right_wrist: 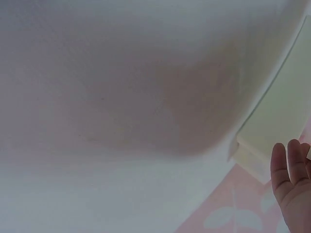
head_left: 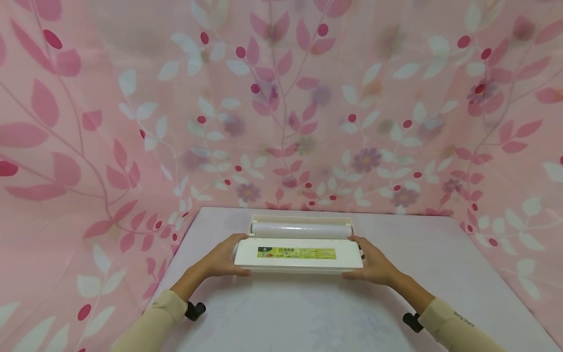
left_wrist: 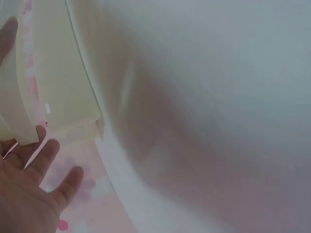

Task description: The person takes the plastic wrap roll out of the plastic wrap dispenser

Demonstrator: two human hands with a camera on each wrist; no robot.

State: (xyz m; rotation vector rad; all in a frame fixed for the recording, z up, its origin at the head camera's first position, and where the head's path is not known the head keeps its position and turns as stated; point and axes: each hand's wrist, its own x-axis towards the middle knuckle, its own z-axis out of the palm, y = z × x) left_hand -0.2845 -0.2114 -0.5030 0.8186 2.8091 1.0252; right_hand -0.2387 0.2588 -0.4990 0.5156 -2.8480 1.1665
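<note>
A white cling film dispenser box (head_left: pixel 301 218) lies on the far part of the table with its top off, a shiny roll of film (head_left: pixel 301 229) lying inside. In front of it, both hands hold the white lid (head_left: pixel 299 252), which bears a green and yellow label. My left hand (head_left: pixel 224 256) grips the lid's left end, thumb along the near edge and index finger at the far edge. At the other end my right hand (head_left: pixel 369 264) grips it the same way. The left wrist view shows the lid apart from the box (left_wrist: pixel 63 73), some fingers spread below it.
The white-covered table (head_left: pixel 299 313) spreads around the box and toward me. Pink floral cloth (head_left: pixel 281 122) hangs behind the table and along both sides. A black wrist device (head_left: pixel 195 311) sits at the left sleeve, another (head_left: pixel 412 322) at the right.
</note>
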